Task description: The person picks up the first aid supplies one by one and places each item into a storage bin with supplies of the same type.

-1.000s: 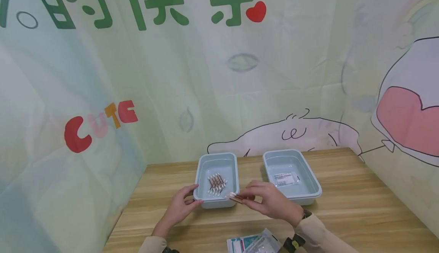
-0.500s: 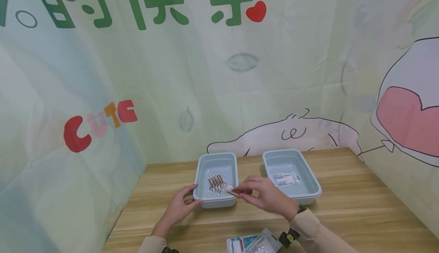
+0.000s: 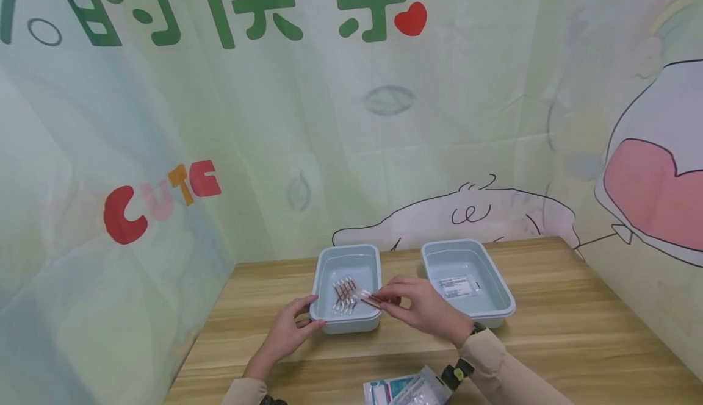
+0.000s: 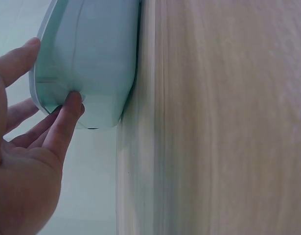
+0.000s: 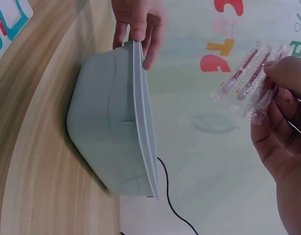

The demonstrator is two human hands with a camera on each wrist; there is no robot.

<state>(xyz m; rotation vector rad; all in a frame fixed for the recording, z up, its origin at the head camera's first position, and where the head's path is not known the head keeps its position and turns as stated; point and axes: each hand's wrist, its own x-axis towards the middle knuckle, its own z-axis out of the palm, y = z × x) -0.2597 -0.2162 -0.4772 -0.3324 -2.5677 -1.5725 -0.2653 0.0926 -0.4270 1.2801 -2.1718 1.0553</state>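
My left hand (image 3: 290, 330) holds the near left corner of a light blue plastic tub (image 3: 348, 261). In the left wrist view, its fingers spread over the rim and wall of that corner. Several brown cotton swabs (image 3: 344, 290) with white tips lie in rows on the tub's floor. Over the tub's right rim, my right hand (image 3: 423, 311) pinches several more cotton swabs between thumb and fingers. In the right wrist view, these swabs (image 5: 249, 73) show clear wrappers and reddish-brown sticks.
A second blue tub (image 3: 458, 255) stands to the right, with a clear printed packet (image 3: 458, 286) inside. Flat packets (image 3: 409, 390) in teal and clear plastic lie at the near edge of the wooden table (image 3: 571, 332). A printed cloth backdrop (image 3: 483, 118) hangs behind.
My right hand has moved left and slightly up, bringing the pinched swabs from outside the near right corner to above the left tub. The left hand stays at its corner.
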